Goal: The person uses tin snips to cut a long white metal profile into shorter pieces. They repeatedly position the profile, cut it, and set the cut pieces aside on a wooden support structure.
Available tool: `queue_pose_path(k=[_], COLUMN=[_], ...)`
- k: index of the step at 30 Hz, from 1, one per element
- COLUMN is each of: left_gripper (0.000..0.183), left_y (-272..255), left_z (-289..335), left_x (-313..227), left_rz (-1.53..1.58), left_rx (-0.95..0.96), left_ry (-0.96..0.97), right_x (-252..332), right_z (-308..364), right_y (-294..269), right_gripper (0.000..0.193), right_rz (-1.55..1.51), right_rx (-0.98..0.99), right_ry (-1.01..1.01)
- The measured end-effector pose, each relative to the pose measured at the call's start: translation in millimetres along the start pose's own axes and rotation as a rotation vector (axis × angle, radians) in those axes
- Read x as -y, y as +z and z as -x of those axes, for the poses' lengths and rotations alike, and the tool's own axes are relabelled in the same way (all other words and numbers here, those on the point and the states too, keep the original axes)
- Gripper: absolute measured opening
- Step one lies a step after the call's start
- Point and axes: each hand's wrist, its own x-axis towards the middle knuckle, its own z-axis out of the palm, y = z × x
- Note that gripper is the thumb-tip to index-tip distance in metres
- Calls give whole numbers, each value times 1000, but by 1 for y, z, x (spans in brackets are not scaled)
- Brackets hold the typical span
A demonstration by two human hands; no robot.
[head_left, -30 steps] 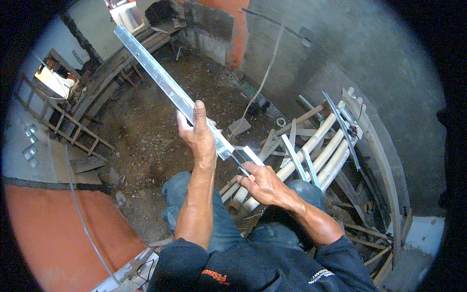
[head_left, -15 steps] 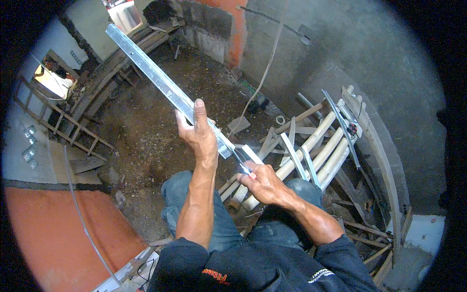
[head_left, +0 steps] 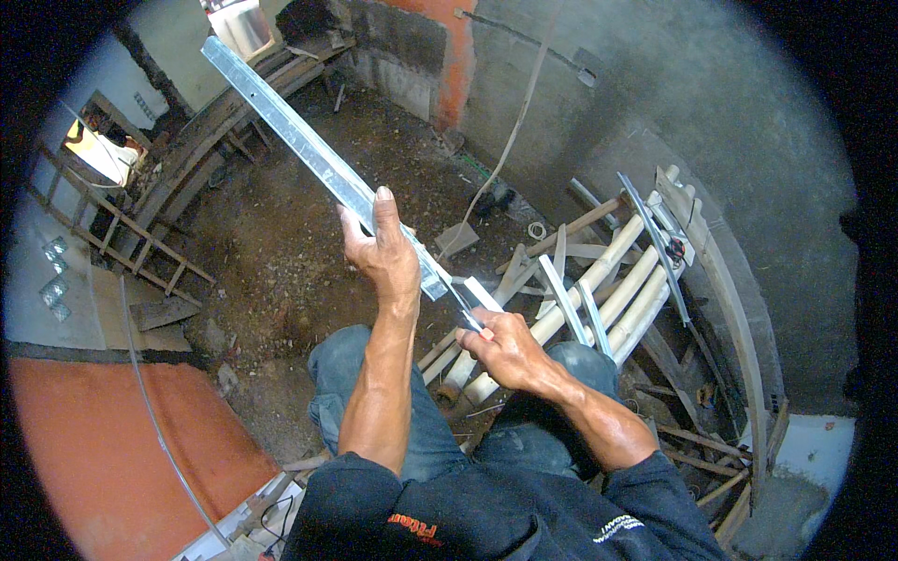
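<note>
A long galvanized metal channel (head_left: 292, 133) slants from the upper left down to the middle. My left hand (head_left: 388, 266) is closed around its lower part, with the thumb laid along it. In my right hand (head_left: 513, 351) is a pair of tin snips (head_left: 464, 302), its handles mostly hidden by my fingers. The narrow blades meet the channel's near end; whether they are closed on the metal I cannot tell. Just beyond the right hand, a short pale piece (head_left: 484, 294) sticks up.
Bamboo poles (head_left: 599, 280) lie at the right with metal strips (head_left: 563, 299) across them and a long curved board (head_left: 725, 271) beside them. A wooden ladder (head_left: 122, 229) leans at the left. A plank bench (head_left: 201, 136) stands far left; a cable (head_left: 513, 140) hangs ahead.
The channel's far end has risen slightly. My right hand and the snips have shifted a little, and the blades look closer together. My left hand keeps its grip.
</note>
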Motion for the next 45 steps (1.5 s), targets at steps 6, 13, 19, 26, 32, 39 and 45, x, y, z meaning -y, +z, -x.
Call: queue_pose_path(k=[6, 13, 19, 26, 32, 39, 45], left_gripper=[68, 59, 61, 52, 48, 51, 54], left_y=[-1, -9, -15, -25, -40, -29, -20], left_z=[0, 1, -5, -12, -33, -24, -14], left_x=[-8, -13, -23, -30, -23, -7, -11], left_rz=[4, 125, 366, 275, 222, 133, 104], left_rx=[18, 43, 83, 64, -177, -82, -17], left_ry=[-90, -204, -417, -300, -367, -167, -159], right_x=[-4, -2, -5, -5, -7, -6, 2], right_z=[-4, -1, -3, -3, 8, 3, 0], right_y=[3, 1, -15, -13, -12, 5, 0], right_gripper=[32, 27, 26, 30, 22, 23, 25], right_rz=[14, -250, -757, -655, -540, 105, 128], right_rx=[-38, 96, 377, 491, 531, 129, 85], right_ry=[-41, 50, 75, 50, 59, -104, -67])
